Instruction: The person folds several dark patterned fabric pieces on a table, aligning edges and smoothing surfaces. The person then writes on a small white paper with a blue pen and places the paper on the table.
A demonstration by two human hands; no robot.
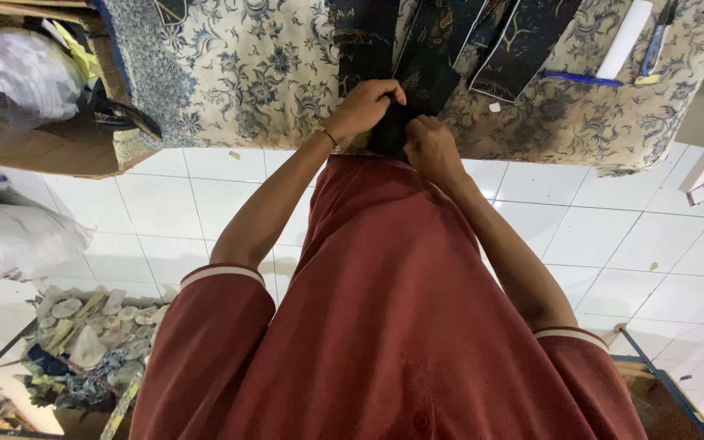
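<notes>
Both my hands meet at the near edge of a table covered with a cream and blue floral cloth [246, 73]. My left hand [364, 106] pinches the lower end of a dark patterned fabric piece [425, 69], fingers closed on it. My right hand [432, 148] grips the same piece just below and to the right, where it hangs over the table's edge. Other dark patterned fabric strips [523, 41] lie fanned out on the table behind it. My red short-sleeved shirt [385, 326] fills the lower part of the view.
A white roll [625, 37], a blue pen [582, 79] and another pen-like tool [657, 37] lie at the table's right. A cardboard box [50, 143] with plastic bags stands left. White sacks [10, 240] and a scrap pile [91, 342] sit on the white tiled floor [613, 236].
</notes>
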